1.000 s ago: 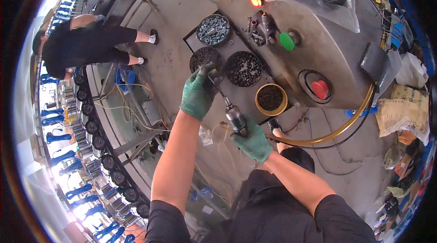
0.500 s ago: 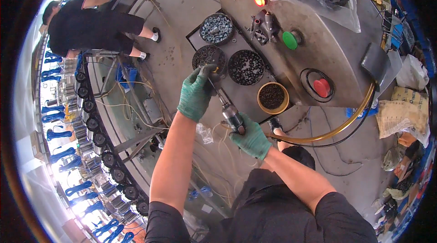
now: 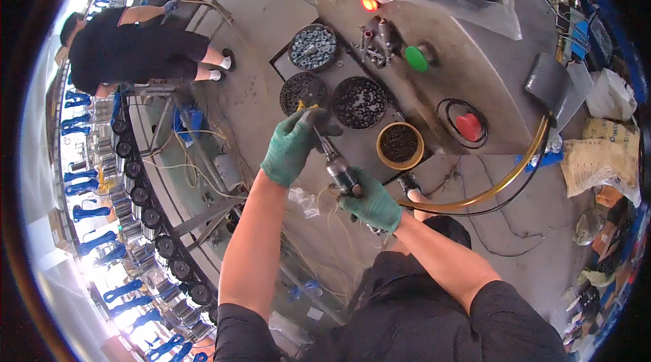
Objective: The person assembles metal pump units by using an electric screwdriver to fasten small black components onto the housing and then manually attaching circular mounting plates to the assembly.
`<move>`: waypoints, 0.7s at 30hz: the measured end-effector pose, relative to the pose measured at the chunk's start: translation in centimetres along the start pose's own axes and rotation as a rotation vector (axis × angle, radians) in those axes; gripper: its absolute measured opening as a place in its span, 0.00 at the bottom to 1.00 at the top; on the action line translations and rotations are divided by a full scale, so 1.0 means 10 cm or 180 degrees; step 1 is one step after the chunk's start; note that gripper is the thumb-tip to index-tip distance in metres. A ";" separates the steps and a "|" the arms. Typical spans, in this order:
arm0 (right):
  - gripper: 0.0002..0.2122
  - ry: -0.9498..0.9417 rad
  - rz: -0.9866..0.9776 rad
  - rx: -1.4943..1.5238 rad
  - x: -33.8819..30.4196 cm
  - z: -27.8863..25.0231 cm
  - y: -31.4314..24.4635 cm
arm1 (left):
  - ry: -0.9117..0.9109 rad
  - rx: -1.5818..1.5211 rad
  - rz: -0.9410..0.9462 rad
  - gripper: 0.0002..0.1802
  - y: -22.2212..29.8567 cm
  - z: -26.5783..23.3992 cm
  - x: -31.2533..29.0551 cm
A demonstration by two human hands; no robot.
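Observation:
My right hand, in a green glove, is wrapped round a handheld power screwdriver with a dark and silver body. The slim shaft of the screwdriver points up and left toward my left hand. That hand wears a green glove with dark fingertips, and its fingers are closed at the shaft's far end. A small yellow piece shows at those fingertips; the rest of what they hold is hidden. Just beyond my left hand are a dark bowl of small black parts and another bowl of black nut-like parts.
A bowl of grey nuts and a yellow-rimmed bowl of dark screws share the tray. Green and red push buttons stand on the metal bench. A person in black works at the left beside a conveyor line.
The whole view has shifted slightly, with the bench and buttons moving left in the picture. Both hands keep nearly the same pose on the screwdriver and the small piece.

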State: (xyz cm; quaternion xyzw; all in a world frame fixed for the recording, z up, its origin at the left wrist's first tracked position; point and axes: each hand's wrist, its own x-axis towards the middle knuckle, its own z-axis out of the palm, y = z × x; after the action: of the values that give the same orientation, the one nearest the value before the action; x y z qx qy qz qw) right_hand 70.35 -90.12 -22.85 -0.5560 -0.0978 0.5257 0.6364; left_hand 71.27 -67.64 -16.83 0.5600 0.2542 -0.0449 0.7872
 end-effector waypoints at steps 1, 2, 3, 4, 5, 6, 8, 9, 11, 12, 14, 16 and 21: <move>0.24 0.0007 0.0001 0.0011 -0.01 -0.02 0.03 | -0.0100 -0.0218 -0.0026 0.25 0.03 0.03 0.01; 0.23 0.0069 -0.0103 -0.0129 -0.02 -0.01 0.04 | -0.0173 -0.0416 -0.0043 0.25 0.07 0.05 0.01; 0.23 0.0100 -0.0195 -0.0146 -0.04 -0.03 0.05 | -0.0031 -0.0120 0.0186 0.24 0.04 0.02 0.07; 0.23 0.0136 -0.0286 -0.0162 -0.07 -0.06 0.05 | 0.0106 0.0175 0.0415 0.23 -0.06 -0.04 0.17; 0.23 0.0178 -0.0369 -0.0188 -0.10 -0.09 0.02 | 0.0240 0.0456 0.0644 0.22 -0.13 -0.05 0.25; 0.22 0.0217 -0.0454 -0.0209 -0.13 -0.11 -0.01 | 0.0459 0.1185 0.0650 0.17 -0.23 -0.03 0.30; 0.22 0.0295 -0.0627 -0.0255 -0.19 -0.15 -0.04 | -0.0032 0.3453 0.1500 0.18 -0.37 0.02 0.49; 0.22 0.0293 -0.0635 -0.0195 -0.19 -0.16 0.01 | -0.0423 0.4543 0.2082 0.21 -0.40 0.03 0.62; 0.22 0.0276 -0.0658 -0.0078 -0.18 -0.18 0.09 | -0.0701 0.4888 0.2201 0.25 -0.55 0.05 0.82; 0.22 0.0344 -0.0640 -0.0066 -0.19 -0.18 0.08 | -0.0802 0.5186 0.2432 0.26 -0.61 0.05 0.89; 0.21 0.0502 -0.0585 -0.0040 -0.24 -0.16 0.04 | -0.0952 0.5654 0.2617 0.30 -0.65 0.08 0.99; 0.22 0.0473 -0.0632 0.0032 -0.23 -0.19 0.05 | -0.1195 0.5636 0.2230 0.30 -0.62 0.12 1.03; 0.24 0.0514 -0.0624 -0.0001 -0.20 -0.18 0.29 | -0.1381 0.5714 0.2465 0.25 -0.72 0.09 1.05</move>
State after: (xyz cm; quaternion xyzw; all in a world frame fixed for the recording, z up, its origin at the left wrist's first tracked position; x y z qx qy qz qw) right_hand 69.13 -93.30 -24.95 -0.5843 -0.1001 0.4146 0.6904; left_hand 78.15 -68.89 -27.57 0.9709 -0.2228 -0.0619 0.0627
